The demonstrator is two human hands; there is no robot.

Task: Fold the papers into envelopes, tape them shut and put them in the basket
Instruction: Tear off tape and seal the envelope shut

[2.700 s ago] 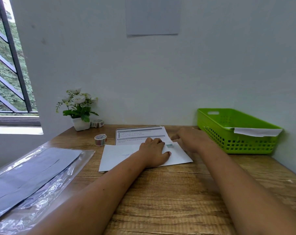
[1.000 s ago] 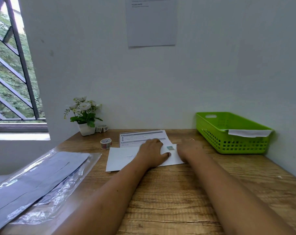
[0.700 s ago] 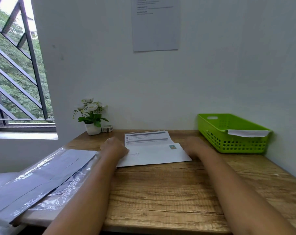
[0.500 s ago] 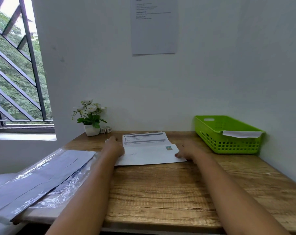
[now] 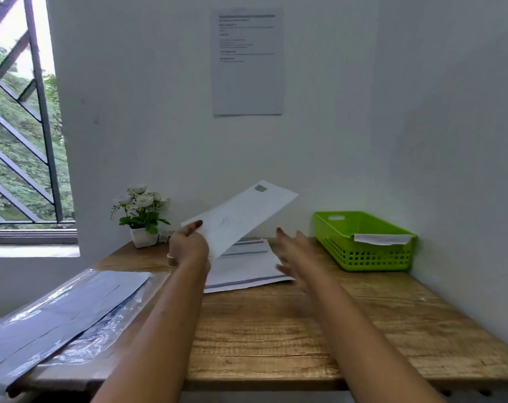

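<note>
Left hand (image 5: 188,247) pinches the envelope (image 5: 241,216) at one end; right hand (image 5: 298,251) has fingers spread. Risk: envelope droops, catches the basket (image 5: 363,257) rim.

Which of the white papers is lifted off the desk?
The envelope with the green tape patch, held tilted in the left hand. The printed sheet lies flat; another paper rests on the basket rim.

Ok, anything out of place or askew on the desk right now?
Two things. A white folded paper lies across the green basket's near rim, not down inside it. The plastic sleeve of sheets juts past the table's left edge and could slide off. Nothing looks torn or spilled.
</note>
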